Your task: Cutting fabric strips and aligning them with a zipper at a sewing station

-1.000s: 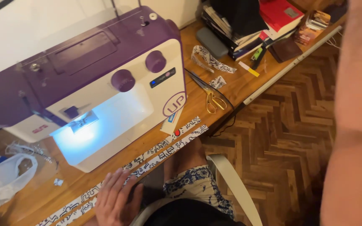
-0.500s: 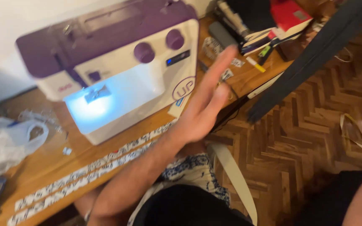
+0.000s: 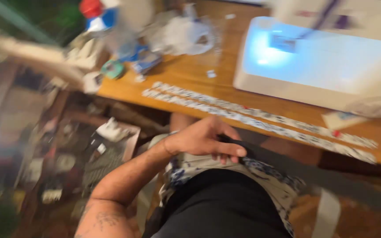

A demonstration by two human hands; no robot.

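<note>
My left hand (image 3: 206,140) rests on my lap just below the table edge. Its fingers are curled around the end of a dark strap (image 3: 331,178) that runs off to the lower right. My forearm reaches in from the bottom left. Two long patterned fabric strips (image 3: 261,121) lie along the front edge of the wooden table (image 3: 186,79), just beyond the hand. Behind them stands a white sewing machine (image 3: 327,70) with its work light on. My right hand is out of view. The whole picture is blurred by motion.
A white plastic bag (image 3: 186,35), a bottle with a red cap (image 3: 94,15) and a small green roll (image 3: 112,69) crowd the table's left end. Boxes and loose clutter (image 3: 89,154) cover the floor at left. A pale strap (image 3: 327,216) hangs at lower right.
The view has swung left and down. My left hand dropped from in front of the machine to my lap. The dark strap came down across my lap.
</note>
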